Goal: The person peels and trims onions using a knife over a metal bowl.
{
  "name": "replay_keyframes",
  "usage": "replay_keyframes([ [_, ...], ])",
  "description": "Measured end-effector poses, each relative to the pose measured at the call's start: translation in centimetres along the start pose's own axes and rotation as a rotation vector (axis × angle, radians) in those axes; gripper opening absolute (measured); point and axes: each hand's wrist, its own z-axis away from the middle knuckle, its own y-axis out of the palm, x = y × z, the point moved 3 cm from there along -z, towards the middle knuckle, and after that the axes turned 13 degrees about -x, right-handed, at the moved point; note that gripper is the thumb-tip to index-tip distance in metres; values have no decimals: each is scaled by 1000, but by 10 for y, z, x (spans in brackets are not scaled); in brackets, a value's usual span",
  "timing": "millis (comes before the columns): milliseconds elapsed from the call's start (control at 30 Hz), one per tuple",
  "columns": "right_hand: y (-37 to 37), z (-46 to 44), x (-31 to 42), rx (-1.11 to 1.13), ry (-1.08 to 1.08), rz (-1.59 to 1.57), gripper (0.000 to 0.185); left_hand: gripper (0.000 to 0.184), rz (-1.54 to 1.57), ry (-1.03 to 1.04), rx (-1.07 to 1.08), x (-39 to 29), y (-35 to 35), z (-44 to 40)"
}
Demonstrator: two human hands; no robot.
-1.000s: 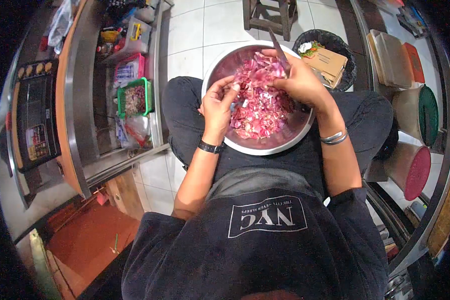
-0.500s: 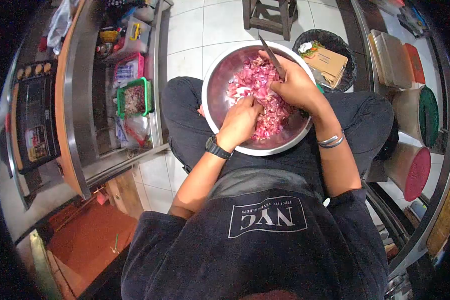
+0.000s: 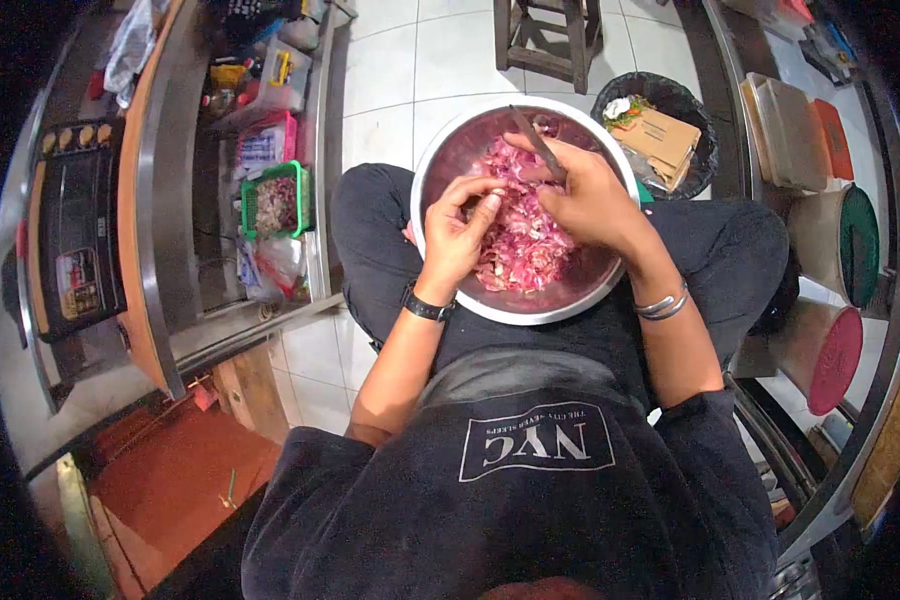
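A metal bowl with a pale rim rests on my lap, holding a heap of reddish-purple shallots. Over the bowl's left side, my left hand is closed in a pinch at thumb and fingertips; a small pale piece, seemingly shallot, shows there. My right hand is wrapped round a knife, its dark blade pointing up and away from me above the heap. The handle is hidden in the palm, and the fingertips are partly hidden.
Beyond the bowl, a black-lined bin holds cardboard and scraps, near a wooden stool. On the left shelf sits a green basket. Lidded tubs stand at right.
My left hand has risen from the heap, its thumb and fingers now pinched above it. My right hand still grips the knife, slightly shifted. The whole view has moved a little downward.
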Motion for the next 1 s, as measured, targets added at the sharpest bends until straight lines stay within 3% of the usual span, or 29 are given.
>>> replay_keyframes([
  [67, -1, 0, 9, -64, -11, -8, 48, 19, 73, 50, -21, -4, 1, 1],
  [133, -6, -1, 24, 10, 215, 119, 39, 21, 393, -225, -72, 4, 0, 4],
  [200, -5, 1, 25, -32, 131, 146, 33, 22, 431, -235, -57, 10, -4, 3],
  [267, -1, 2, 25, 59, 243, 184, 31, 23, 621, -301, 4, 13, -4, 2],
  [300, 0, 2, 25, 107, 215, 204, 40, 24, 684, -322, -1, 14, -2, 2],
  [433, 8, 8, 26, -17, 92, 301, 54, 23, 672, -385, -62, 11, -4, -1],
  [533, 12, 7, 23, -141, 23, 235, 47, 23, 764, -404, -28, 5, -4, -2],
  [633, 12, 7, 30, -20, 143, 121, 41, 25, 774, -422, -78, 10, -3, -2],
  [800, 24, 10, 36, 20, 124, -46, 34, 27, 593, -311, -124, 16, -8, -2],
  [1000, 29, 11, 32, -18, 64, -85, 32, 26, 659, -276, -83, 14, -8, -1],
])
